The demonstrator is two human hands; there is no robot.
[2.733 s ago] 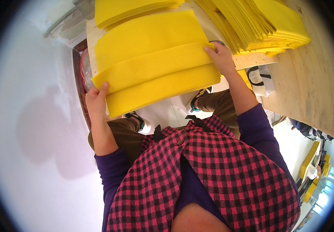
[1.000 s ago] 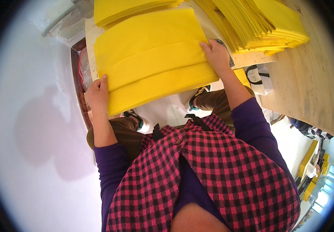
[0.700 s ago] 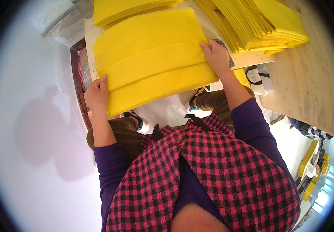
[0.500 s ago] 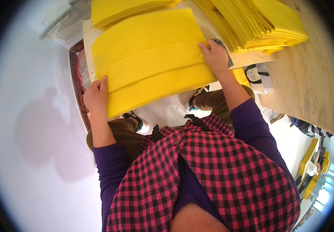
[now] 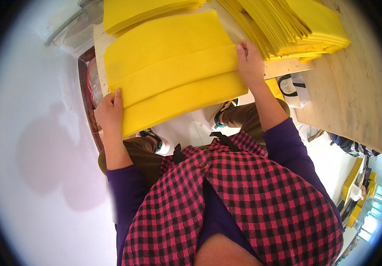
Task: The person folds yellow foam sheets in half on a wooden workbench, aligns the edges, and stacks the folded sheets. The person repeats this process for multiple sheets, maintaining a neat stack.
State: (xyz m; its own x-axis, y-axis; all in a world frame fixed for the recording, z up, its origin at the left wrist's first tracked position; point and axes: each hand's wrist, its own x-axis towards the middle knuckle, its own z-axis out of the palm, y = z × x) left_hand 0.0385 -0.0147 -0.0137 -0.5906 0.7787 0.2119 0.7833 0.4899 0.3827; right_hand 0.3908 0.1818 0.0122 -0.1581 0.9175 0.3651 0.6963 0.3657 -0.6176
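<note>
Looking down from the head camera, I see both of my hands holding a folded yellow sheet that lies on a pale wooden desk. My left hand grips the sheet's left end near its lowest layer, fingers pressed together and laid flat up the edge, the thumb hidden behind. My right hand sits on the right end of the sheet, fingers together and curled over the edge, palm down on the cloth.

The sheet shows three stepped layers, each lower band sticking out past the one above, and its near part hangs out over the desk's near edge above my lap. It runs tilted, the left end lower in the picture than the right.

Beyond it, at the far edge of the desk, lies another pile of yellow sheets, touching or just behind the one I hold. To the right, a fanned stack of many yellow sheets rests on the desk, its lower corner just beside my right hand.

Below the desk I see my brown trousers and a shoe on the white floor, and a small white bag with a black handle under the desk's near edge at right. My checked red-and-black shirt fills the lower part of the view.
</note>
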